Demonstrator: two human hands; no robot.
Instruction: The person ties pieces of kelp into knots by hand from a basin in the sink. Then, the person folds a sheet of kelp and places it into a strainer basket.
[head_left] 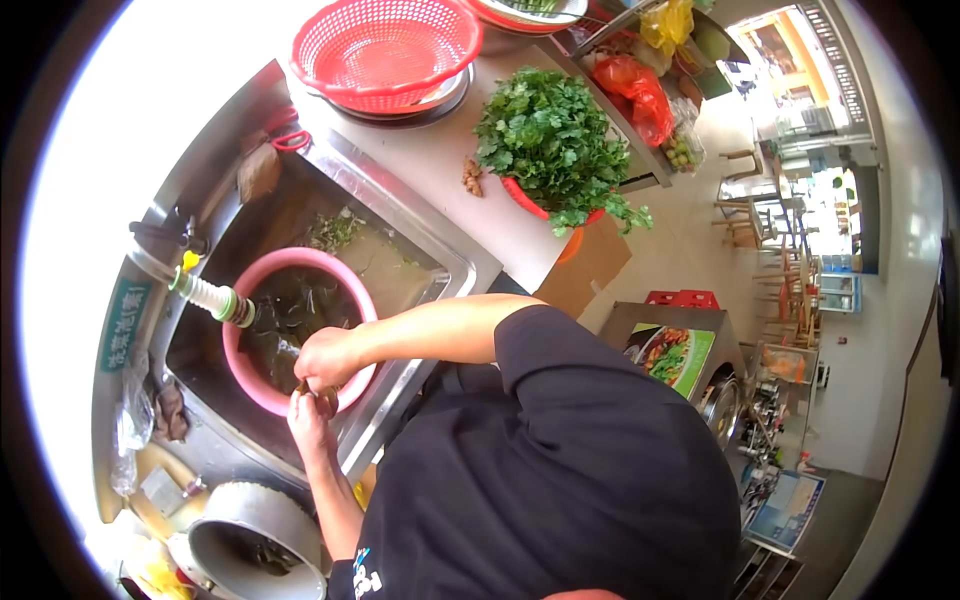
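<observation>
Brown item, too blurred to identify, sits gripped between right hand and left hand, both curled, over a pink basin.

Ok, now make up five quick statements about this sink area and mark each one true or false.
1. The pink basin stands in the sink. True.
2. The red basket is in the sink. False: it sits on a stack on the counter.
3. The knobbly root lies beside the leafy greens. True.
4. The hands are wide apart. False: right hand and left hand are close together.
5. The spout reaches over the basin's rim. True.
</observation>
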